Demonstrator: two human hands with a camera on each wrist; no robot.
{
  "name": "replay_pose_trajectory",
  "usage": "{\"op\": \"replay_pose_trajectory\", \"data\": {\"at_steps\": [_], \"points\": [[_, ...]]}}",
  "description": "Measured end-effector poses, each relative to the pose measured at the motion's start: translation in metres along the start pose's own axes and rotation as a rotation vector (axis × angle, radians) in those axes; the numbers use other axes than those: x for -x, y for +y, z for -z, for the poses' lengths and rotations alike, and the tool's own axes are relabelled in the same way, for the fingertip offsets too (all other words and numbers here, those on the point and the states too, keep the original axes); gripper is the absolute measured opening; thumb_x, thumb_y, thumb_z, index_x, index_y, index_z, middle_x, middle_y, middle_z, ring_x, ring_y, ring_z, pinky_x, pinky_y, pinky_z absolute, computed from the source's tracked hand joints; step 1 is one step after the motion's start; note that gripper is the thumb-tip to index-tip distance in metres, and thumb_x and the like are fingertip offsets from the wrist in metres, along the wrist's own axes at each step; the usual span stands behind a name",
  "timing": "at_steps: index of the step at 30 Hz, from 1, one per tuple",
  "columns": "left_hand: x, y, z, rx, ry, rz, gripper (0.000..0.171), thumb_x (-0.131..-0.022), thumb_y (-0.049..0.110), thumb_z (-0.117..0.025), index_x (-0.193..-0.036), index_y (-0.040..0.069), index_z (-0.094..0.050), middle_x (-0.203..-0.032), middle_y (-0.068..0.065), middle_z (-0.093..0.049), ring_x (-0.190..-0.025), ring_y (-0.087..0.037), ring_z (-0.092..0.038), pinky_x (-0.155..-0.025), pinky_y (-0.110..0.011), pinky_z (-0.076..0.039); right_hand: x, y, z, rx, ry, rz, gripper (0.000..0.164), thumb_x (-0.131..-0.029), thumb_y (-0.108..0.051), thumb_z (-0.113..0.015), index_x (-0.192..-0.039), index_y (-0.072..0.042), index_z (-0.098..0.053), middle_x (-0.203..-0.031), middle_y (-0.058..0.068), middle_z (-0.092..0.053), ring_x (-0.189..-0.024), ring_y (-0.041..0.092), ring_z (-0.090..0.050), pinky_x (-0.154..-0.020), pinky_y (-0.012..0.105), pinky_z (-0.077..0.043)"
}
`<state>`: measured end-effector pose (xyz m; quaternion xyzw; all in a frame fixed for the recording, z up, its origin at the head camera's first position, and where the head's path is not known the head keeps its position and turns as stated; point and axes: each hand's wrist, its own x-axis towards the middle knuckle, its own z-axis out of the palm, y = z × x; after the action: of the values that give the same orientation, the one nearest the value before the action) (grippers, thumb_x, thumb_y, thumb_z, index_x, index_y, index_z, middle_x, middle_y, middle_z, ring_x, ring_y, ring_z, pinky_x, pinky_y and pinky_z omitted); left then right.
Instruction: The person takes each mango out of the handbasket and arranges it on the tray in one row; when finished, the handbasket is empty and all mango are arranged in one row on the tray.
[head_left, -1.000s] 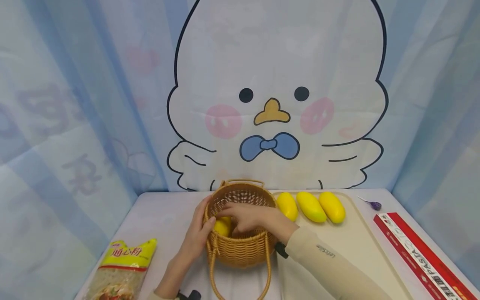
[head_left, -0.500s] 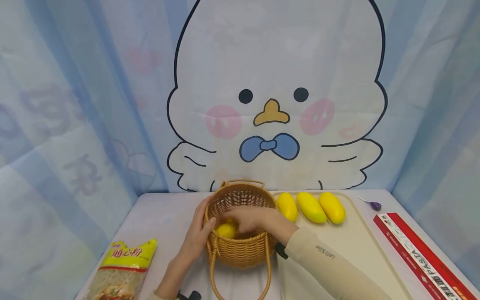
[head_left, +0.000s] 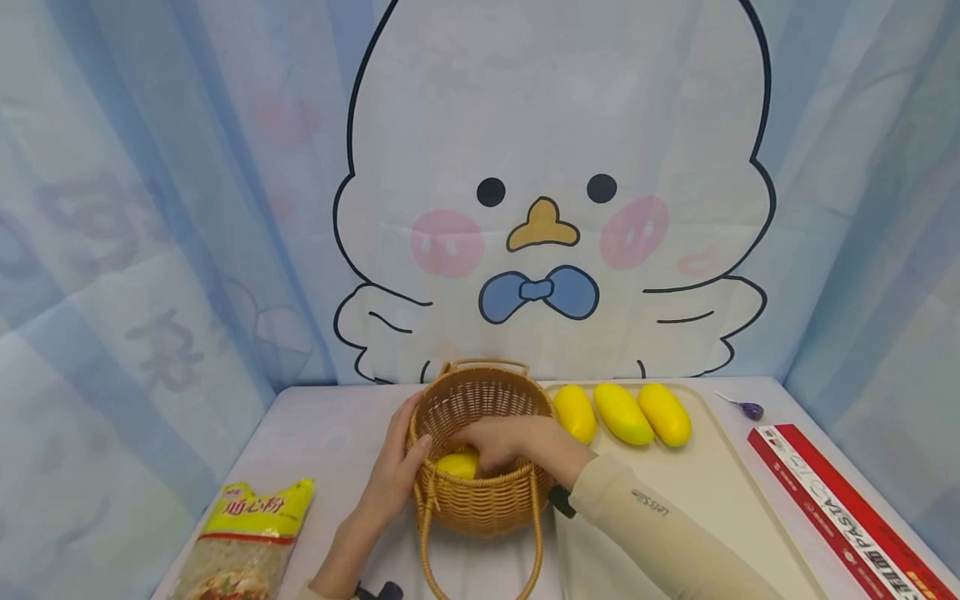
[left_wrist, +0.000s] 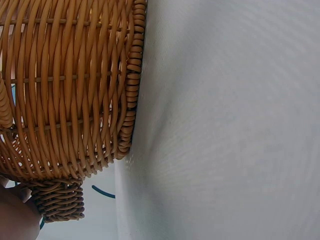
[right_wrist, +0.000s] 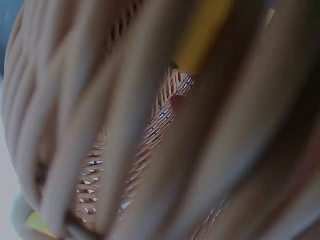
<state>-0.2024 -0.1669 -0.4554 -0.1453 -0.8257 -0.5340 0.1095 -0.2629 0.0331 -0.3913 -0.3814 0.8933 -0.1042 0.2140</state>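
Observation:
A brown wicker basket [head_left: 480, 504] stands on the table with its top tilted toward me and its front handle hanging down. My left hand [head_left: 396, 457] holds the basket's left rim, thumb over the edge. Inside the basket lies a yellow mango [head_left: 459, 464]. My right hand [head_left: 501, 439] reaches in over the right rim and grips the mango's right end with curled fingers; its fingertips are hidden. The left wrist view shows the wicker wall [left_wrist: 65, 90] close up. In the right wrist view, blurred weave covers most of the picture, with a bit of yellow mango [right_wrist: 205, 37] behind it.
Three more yellow mangoes [head_left: 622, 414] lie along the far end of a cream tray [head_left: 675, 508] right of the basket. Beyond it are a purple lollipop [head_left: 750, 410] and a red pasta box [head_left: 847, 508]. A yellow-topped pasta bag [head_left: 243, 542] lies at left.
My right hand has sunk deeper into the basket with its fingers curling in. The mango has turned and now lies lower and slightly further right. My left hand has stayed on the rim.

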Motion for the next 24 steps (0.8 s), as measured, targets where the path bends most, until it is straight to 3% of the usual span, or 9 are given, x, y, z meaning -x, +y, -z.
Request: {"op": "replay_pose_trajectory", "data": {"at_steps": [4,12,19,24], "points": [[0.0,0.001,0.0,0.001,0.005,0.0,0.062,-0.103,0.037,-0.047,-0.158,0.033,-0.02,-0.165,0.004,-0.02,-0.152,-0.028,-0.026,-0.12,-0.06,-0.024,0.001,-0.001,0.001,0.001,-0.017,-0.016,0.057,-0.08,-0.012,-0.074,-0.134,-0.024,-0.061,-0.118,-0.012,-0.066,-0.097,0.007,-0.055,-0.093,0.027,-0.049],[0.0,0.002,0.0,-0.002,0.002,0.001,0.061,-0.103,0.036,-0.047,-0.157,0.035,-0.02,-0.165,0.003,-0.021,-0.151,-0.029,-0.027,-0.12,-0.06,-0.026,0.004,-0.001,0.002,0.019,-0.007,-0.074,0.06,-0.078,-0.014,-0.075,-0.135,-0.024,-0.062,-0.125,-0.01,-0.067,-0.1,0.007,-0.056,-0.098,0.029,-0.049],[0.001,0.002,-0.002,-0.008,0.007,0.022,0.06,-0.103,0.038,-0.048,-0.156,0.04,-0.02,-0.165,0.006,-0.021,-0.151,-0.028,-0.028,-0.119,-0.058,-0.027,0.008,0.004,0.005,0.012,0.057,0.008,0.059,-0.076,-0.011,-0.077,-0.131,-0.023,-0.063,-0.117,-0.012,-0.067,-0.096,0.006,-0.057,-0.091,0.025,-0.05],[0.001,0.002,-0.002,-0.009,0.014,0.014,0.06,-0.103,0.038,-0.047,-0.157,0.038,-0.021,-0.165,0.004,-0.021,-0.151,-0.028,-0.028,-0.12,-0.058,-0.026,0.012,0.005,0.008,0.051,0.093,0.056,0.056,-0.077,-0.01,-0.075,-0.131,-0.023,-0.064,-0.118,-0.013,-0.068,-0.094,0.005,-0.057,-0.089,0.024,-0.05]]}}
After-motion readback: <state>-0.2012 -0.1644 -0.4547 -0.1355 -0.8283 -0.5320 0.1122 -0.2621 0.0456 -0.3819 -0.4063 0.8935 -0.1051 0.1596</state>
